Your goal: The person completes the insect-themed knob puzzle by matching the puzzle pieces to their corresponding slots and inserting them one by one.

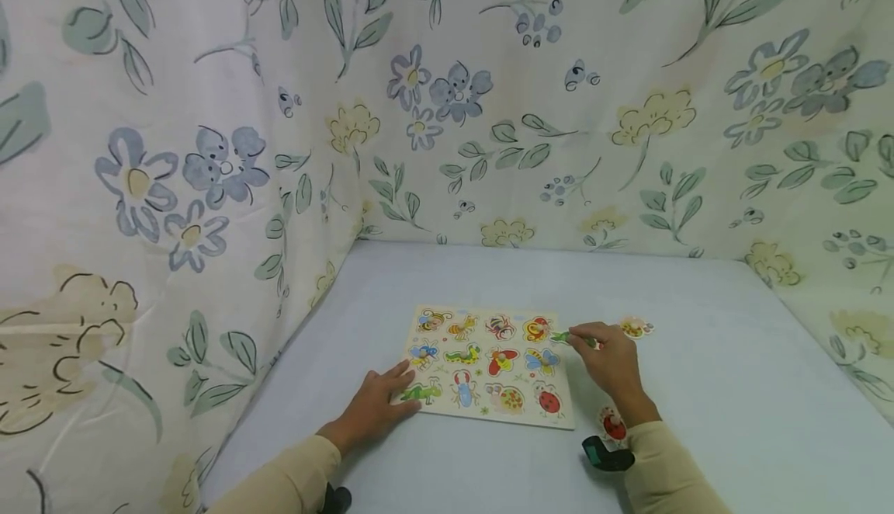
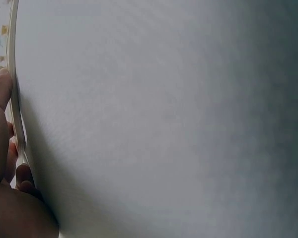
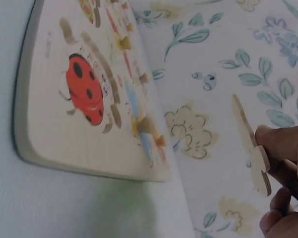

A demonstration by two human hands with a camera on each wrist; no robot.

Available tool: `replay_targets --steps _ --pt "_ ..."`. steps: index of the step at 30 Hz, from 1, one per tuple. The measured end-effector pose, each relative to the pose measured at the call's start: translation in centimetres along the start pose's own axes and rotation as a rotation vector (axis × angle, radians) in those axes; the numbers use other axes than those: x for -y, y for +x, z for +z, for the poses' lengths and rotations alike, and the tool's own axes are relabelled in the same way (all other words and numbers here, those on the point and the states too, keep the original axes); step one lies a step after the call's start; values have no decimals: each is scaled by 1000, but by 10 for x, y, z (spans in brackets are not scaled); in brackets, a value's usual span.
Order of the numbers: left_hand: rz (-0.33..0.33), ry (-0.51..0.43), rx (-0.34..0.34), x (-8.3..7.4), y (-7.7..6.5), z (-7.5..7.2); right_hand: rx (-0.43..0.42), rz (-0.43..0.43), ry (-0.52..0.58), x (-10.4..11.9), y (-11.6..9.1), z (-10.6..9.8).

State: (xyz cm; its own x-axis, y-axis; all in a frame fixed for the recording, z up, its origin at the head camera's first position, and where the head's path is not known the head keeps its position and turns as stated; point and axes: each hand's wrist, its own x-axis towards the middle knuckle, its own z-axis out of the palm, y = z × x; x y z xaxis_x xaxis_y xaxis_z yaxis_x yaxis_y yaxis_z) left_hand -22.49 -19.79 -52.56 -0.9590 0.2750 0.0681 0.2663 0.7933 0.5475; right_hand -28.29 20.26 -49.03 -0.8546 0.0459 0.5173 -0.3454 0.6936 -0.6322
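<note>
Tabletop (image 1: 733, 359) bears one board (image 1: 482, 378), two loose pieces (image 1: 635, 327) (image 1: 613, 425); right fingers (image 3: 283, 141) pinch one piece (image 1: 559, 337).

Beige sleeves (image 1: 286, 477) are worn with black wrist cameras (image 1: 613, 458), one showing teal.

No readable text or labels.

We're in some curtained-off nook, the wider room impossible to tell, with flower-printed cloth (image 1: 531, 126) hanging round a white tabletop (image 1: 726, 390)
</note>
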Motion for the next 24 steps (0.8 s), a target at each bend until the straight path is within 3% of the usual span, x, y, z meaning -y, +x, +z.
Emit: replay_targets --steps 6,24 --pt "-9 -12 -2 1 -3 2 -30 -78 26 18 2 2" --pt "11 -8 1 1 -1 -1 8 -234 143 67 2 28"
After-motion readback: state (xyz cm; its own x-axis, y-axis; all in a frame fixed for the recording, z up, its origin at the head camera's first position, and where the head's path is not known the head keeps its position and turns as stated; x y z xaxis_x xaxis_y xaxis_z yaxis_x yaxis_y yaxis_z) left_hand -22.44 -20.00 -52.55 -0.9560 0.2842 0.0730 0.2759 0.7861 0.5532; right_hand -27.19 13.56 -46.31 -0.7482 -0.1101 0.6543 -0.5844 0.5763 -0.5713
